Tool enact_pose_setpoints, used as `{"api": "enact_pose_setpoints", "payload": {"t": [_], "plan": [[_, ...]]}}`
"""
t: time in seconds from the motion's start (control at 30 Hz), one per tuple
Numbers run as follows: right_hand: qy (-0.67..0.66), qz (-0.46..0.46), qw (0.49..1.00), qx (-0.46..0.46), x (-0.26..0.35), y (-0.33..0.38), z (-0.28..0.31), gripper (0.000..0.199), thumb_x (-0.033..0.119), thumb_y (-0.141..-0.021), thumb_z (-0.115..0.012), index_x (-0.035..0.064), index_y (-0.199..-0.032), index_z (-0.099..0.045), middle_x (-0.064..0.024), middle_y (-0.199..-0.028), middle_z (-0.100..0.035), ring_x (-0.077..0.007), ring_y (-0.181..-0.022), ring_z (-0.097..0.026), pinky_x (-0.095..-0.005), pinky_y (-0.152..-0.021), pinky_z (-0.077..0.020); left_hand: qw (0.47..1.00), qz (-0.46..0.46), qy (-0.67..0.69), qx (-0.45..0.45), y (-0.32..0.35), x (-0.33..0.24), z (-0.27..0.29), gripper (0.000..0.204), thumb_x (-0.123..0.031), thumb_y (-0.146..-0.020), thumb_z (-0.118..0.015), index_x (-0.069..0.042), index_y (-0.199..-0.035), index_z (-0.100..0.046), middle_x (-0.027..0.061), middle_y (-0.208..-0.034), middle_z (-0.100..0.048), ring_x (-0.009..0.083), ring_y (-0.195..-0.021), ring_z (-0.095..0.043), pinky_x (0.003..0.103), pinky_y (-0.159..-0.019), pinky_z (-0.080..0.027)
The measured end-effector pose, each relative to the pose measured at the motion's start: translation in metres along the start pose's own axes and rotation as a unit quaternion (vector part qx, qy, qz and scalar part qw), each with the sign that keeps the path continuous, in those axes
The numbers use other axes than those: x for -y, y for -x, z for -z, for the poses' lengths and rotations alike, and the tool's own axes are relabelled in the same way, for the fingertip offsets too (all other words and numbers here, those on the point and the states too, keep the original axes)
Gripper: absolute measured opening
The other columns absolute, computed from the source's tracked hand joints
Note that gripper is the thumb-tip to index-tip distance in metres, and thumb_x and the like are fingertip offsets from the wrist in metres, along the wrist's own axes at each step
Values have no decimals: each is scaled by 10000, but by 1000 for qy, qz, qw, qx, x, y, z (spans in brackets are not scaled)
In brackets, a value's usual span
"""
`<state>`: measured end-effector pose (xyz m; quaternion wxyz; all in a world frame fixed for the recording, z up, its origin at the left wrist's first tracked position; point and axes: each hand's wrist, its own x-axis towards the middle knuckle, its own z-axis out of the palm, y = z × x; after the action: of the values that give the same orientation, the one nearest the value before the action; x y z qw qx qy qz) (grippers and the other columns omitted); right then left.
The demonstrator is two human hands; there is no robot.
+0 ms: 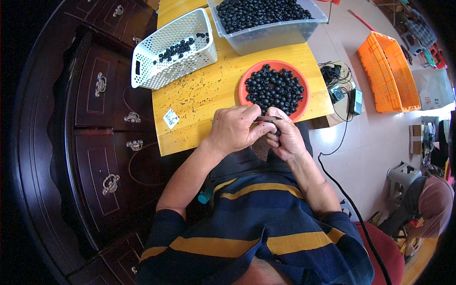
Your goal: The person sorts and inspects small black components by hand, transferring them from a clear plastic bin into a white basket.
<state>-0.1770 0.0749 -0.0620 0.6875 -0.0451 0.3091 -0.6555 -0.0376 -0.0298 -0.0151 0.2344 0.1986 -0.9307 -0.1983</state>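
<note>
Both my hands meet over the near edge of the yellow table, in front of an orange-red bowl [242,91] full of small black round parts [275,88] with holes in them. Closed in a pinch, my left hand [232,127] grips a thin dark blade-like strip [267,118] that reaches across to the other hand. My right hand [288,137] is also closed, its thumb and curled fingers around a small black round part [278,132]. Fingers partly hide that part and the strip's ends.
Left of the bowl, a white perforated basket [183,71] holds some black parts. Behind stands a clear plastic bin [268,42] heaped with them. Black crumbs and a white printed label [171,118] lie on the table [218,90]. An orange crate [387,76] and cables are at right; dark drawers [102,166] at left.
</note>
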Motion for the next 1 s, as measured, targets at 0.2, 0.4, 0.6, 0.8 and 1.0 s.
{"api": "enact_pose_setpoints", "payload": {"t": [0.2, 0.4, 0.6, 0.8, 1.0], "plan": [[-18, 3, 999, -42, -6, -1, -1, 66, 221, -1019, -602, 183, -989, -557, 70, -694, -478, -18, -476, -328, -178, -406, -263, 1000, -4, -17, 21, 7, 11, -9, 410, -464, -880, -741, -99, -804, -569, 94, -661, -638, 306, -616, -678, 424, -535, -521], [-57, 16, 998, -35, -5, -2, -8, 105, 259, -1032, -609, 164, -1033, -565, 58, -720, -494, -24, -490, -347, -176, -407, -273, 1000, 3, -6, -12, 4, 10, -9, 410, -456, -868, -757, -100, -801, -565, 99, -663, -642, 303, -610, -680, 422, -528, -521], [-95, 0, 995, -16, -6, -2, -3, 101, 207, -1027, -581, 161, -1113, -555, 46, -749, -504, -31, -506, -363, -173, -407, -288, 1000, 5, -17, -18, -4, 3, 5, 430, -469, -855, -770, -91, -798, -573, 112, -670, -645, 305, -601, -678, 409, -526, -516], [-103, -17, 995, -4, -9, -2, -4, 135, 191, -1017, -562, 171, -1146, -532, 52, -748, -501, -32, -515, -387, -173, -408, -302, 1000, -4, -15, -8, -1, 7, 4, 427, -461, -871, -761, -77, -794, -589, 127, -677, -653, 315, -609, -686, 407, -532, -516], [-133, -15, 990, -38, -9, -1, -14, 69, 206, -1033, -593, 150, -1067, -568, 55, -696, -471, -28, -486, -364, -174, -395, -300, 1000, 13, -19, 21, 3, 13, -3, 397, -447, -892, -739, -65, -834, -651, 136, -700, -681, 327, -640, -704, 423, -556, -537]]}}
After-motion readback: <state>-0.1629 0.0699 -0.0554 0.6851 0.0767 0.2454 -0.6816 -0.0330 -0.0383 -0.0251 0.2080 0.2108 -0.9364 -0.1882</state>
